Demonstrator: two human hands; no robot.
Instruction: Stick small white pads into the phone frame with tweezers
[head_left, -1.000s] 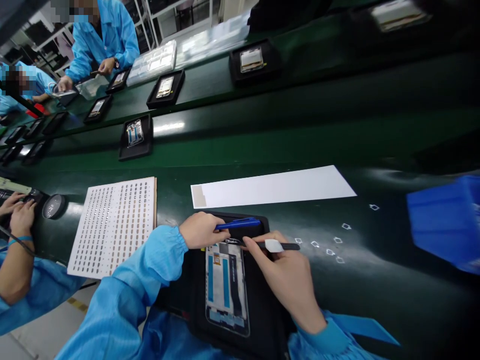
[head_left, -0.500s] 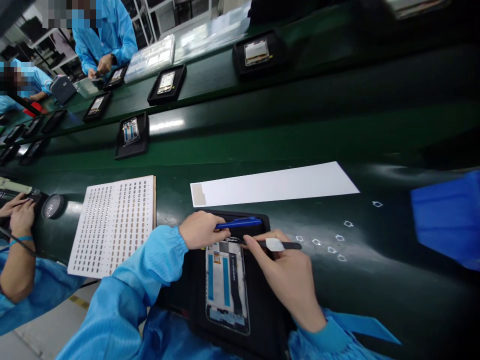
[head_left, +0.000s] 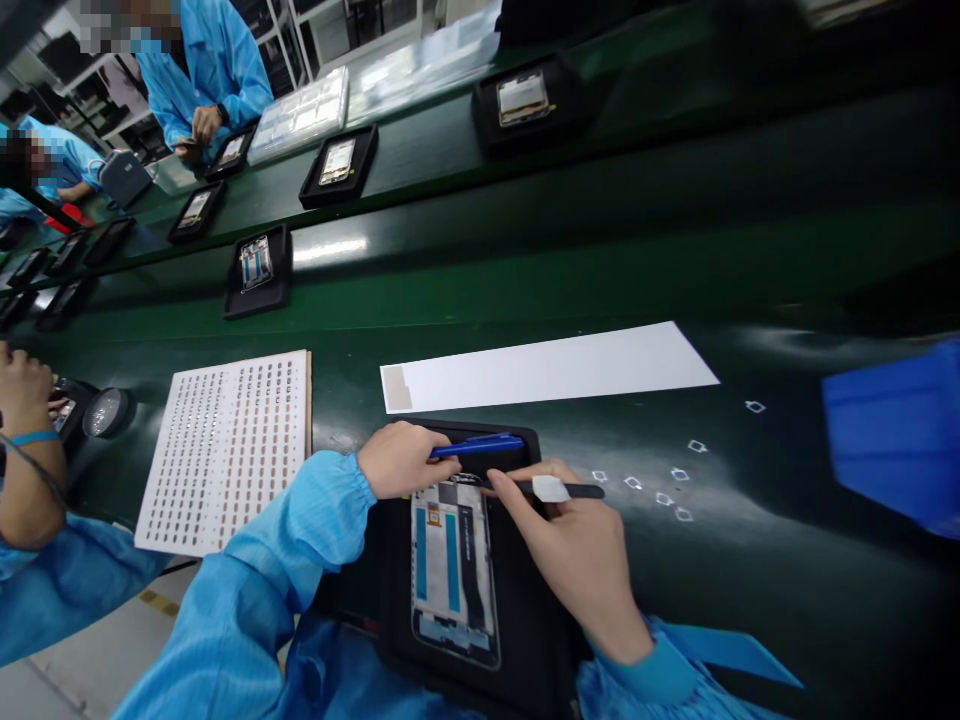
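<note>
In front of me a phone frame (head_left: 454,590) with blue adhesive strips lies in a black tray (head_left: 517,600). My left hand (head_left: 401,460) is closed around a blue pen-shaped tool (head_left: 484,445), just over the frame's top end. In my right hand (head_left: 574,540) black tweezers (head_left: 589,491) with a white wrapping are pinched. Their tips point left at the frame's upper right corner. What the tips touch is too small to make out. Several small white outline-shaped pieces (head_left: 679,475) lie on the bench right of this hand.
A white strip (head_left: 540,370) lies beyond the tray. Left of it is a white board (head_left: 225,450) with rows of small parts. A blue bin (head_left: 892,430) stands at the right. Black trays (head_left: 259,270) with phone frames sit farther back. A co-worker's arm (head_left: 30,480) is at the left edge.
My hands, the pen-shaped tool and the tweezers stay where they were. Trays on the far line have shifted slightly. The co-worker's hand at the left has lifted, uncovering part of a device.
</note>
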